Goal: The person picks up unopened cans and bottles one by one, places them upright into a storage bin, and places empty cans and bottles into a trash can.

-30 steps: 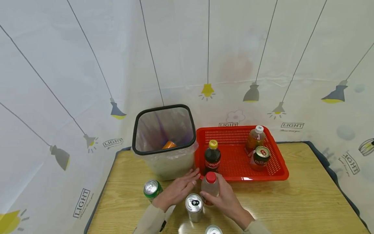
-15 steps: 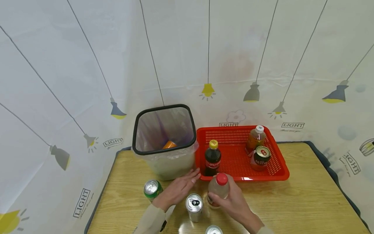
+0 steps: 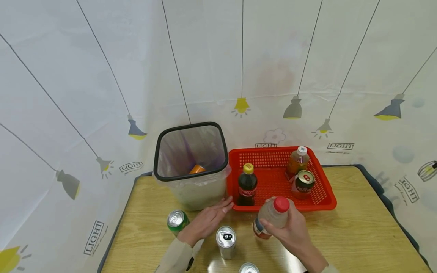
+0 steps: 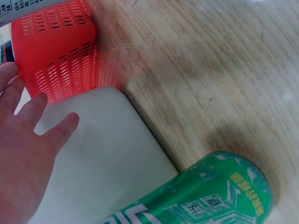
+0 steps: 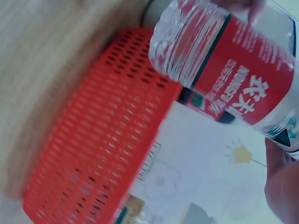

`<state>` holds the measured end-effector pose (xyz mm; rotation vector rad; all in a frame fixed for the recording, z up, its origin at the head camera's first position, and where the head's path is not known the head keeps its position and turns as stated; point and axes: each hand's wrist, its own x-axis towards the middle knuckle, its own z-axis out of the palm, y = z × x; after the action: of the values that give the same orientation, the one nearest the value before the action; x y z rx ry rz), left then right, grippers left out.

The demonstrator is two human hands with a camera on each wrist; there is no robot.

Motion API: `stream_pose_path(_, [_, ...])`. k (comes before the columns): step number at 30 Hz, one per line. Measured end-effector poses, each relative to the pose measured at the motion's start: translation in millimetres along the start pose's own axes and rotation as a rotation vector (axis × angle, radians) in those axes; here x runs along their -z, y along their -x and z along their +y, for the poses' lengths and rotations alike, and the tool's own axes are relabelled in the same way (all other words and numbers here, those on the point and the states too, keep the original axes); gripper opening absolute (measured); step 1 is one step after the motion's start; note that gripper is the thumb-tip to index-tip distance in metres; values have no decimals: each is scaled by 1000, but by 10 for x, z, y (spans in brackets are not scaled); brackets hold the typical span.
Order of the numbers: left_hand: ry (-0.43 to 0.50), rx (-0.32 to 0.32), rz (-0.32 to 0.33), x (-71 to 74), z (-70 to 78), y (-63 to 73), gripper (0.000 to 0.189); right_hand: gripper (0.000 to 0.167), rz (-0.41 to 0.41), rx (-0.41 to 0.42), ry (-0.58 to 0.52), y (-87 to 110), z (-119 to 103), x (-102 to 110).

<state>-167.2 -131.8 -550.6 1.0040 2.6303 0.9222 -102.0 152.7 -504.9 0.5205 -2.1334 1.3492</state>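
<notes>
My right hand [image 3: 295, 233] grips a clear plastic water bottle [image 3: 271, 216] with a red cap, tilted, in front of the red basket [image 3: 307, 208]. Its red label [image 5: 247, 70] with white lettering faces the right wrist camera. With fingers extended, my left hand [image 3: 208, 222] lies by the front of the lined bin [image 3: 201, 195], fingertips right at the basket's near left corner. Beside the left forearm stands a green can [image 3: 178, 222], seen large in the left wrist view. An opened silver can [image 3: 226, 242] stands between my arms.
Inside the basket are a dark cola bottle [image 3: 247, 187] with a yellow cap, an amber drink bottle [image 3: 297, 163] and a black can [image 3: 305, 184]. An orange item [image 3: 197, 169] lies in the bin. Another can [image 3: 249, 268] shows at the bottom edge. Patterned sheeting [image 3: 273, 76] encloses the table.
My right hand has carried the water bottle to the right, away from the left hand, and the bottle leans more. The left hand has stayed in place.
</notes>
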Motion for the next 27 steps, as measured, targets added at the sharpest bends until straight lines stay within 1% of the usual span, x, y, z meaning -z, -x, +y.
stream_pose_path(5, [12,-7,-3,4,-5,3,53,69,37,42,41,-83,-42,163])
stream_pose_path(7, [24,-4,-2,7,-4,2,53,69,49,52,34,-135,-80,231])
stream_pose_path(11, [45,3,6,10,2,-5,54,68,68,22,5,-269,-180,385])
stream_pose_path(14, [51,0,15,7,5,-13,55,66,113,28,-3,-379,-194,496])
stream_pose_path(17, [52,-2,21,0,3,-14,54,64,180,49,10,-476,-157,592])
stream_pose_path(19, [55,5,18,-3,4,-10,55,63,215,40,31,-540,-129,655])
stream_pose_path(21, [58,15,16,-2,7,-5,55,63,234,17,60,-605,-106,719])
stream_pose_path(27, [55,26,11,4,18,16,56,63,259,-95,160,-799,-60,863])
